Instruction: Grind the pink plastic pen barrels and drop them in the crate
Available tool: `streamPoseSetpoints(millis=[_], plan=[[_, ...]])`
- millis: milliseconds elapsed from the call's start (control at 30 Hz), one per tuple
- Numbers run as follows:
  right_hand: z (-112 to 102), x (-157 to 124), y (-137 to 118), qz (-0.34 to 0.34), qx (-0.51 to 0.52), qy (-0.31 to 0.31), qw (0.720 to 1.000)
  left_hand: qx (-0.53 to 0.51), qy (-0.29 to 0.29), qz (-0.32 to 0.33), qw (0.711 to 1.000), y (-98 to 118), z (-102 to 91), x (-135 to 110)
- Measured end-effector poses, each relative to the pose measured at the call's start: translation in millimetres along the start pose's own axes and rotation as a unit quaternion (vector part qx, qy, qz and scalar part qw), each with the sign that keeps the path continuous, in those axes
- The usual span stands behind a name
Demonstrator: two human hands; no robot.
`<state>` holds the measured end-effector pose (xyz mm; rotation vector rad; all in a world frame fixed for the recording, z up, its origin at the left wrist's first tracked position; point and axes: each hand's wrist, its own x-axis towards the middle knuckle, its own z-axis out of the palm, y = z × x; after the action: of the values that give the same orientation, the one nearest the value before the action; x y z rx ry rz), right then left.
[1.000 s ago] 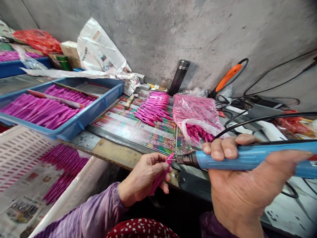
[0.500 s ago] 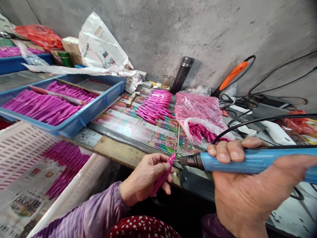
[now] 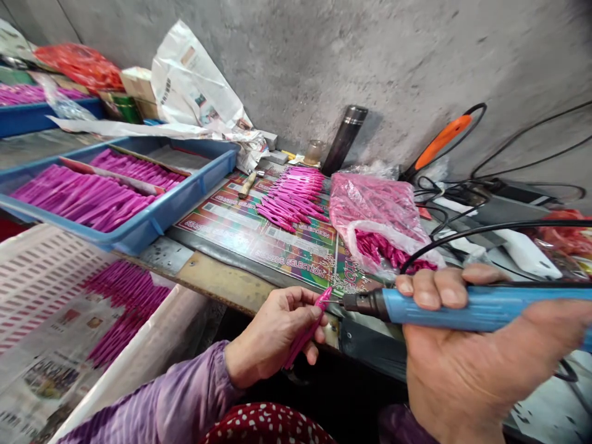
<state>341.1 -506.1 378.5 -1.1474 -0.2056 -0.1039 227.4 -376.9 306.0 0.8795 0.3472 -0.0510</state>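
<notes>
My left hand (image 3: 277,333) is closed on a slim pink piece (image 3: 303,336) with a narrow end, tilted with that end up and to the right; its exact kind is unclear. My right hand (image 3: 481,345) wraps around a blue electric screwdriver (image 3: 430,306), fingers over the top and thumb along the near side. The screwdriver lies almost level, its black nose pointing left at the upper part of the pink piece. Whether the thin bit touches it I cannot tell. Tiny loose parts (image 3: 349,282) lie scattered on the printed mat (image 3: 259,237) just beyond.
Similar pink pieces (image 3: 296,194) lie in a row on the mat. A pink plastic bag (image 3: 370,200) holds more. On the left stand a blue divided tray (image 3: 148,222) and a white basket (image 3: 41,290). A dark flask (image 3: 345,140) and black cables (image 3: 462,234) are behind.
The camera view has shifted slightly, moving the scene a little to the right. The screwdriver's nose is slightly farther from the pink piece; both hands keep their grips.
</notes>
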Motion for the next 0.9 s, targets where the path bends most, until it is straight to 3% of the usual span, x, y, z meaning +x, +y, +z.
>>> streamPoseSetpoints(millis=[200, 400, 567, 733, 900], plan=[[-5.1, 2.6, -0.3, -0.014, -0.003, 0.001, 1.0, 0.035, 0.025, 0.026, 0.999, -3.2, -6.1, -1.1], [-9.2, -6.6, 11.1, -0.081, 0.004, -0.043, 0.996, 0.067, 0.042, 0.04, 0.996, 11.1, -6.2, -2.5], [-11.7, -5.5, 21.1, -0.105, 0.001, -0.072, 0.992, 0.152, 0.055, 0.057, 0.985, 20.6, -8.1, -2.6], [-12.3, -1.7, 31.0, -0.116, 0.004, -0.089, 0.989, 0.282, 0.057, 0.108, 0.952, 24.0, -11.9, -0.5], [-10.1, 0.4, 36.7, -0.12, 0.013, -0.093, 0.988, 0.402, 0.059, 0.194, 0.893, 25.2, -12.5, -0.2]])
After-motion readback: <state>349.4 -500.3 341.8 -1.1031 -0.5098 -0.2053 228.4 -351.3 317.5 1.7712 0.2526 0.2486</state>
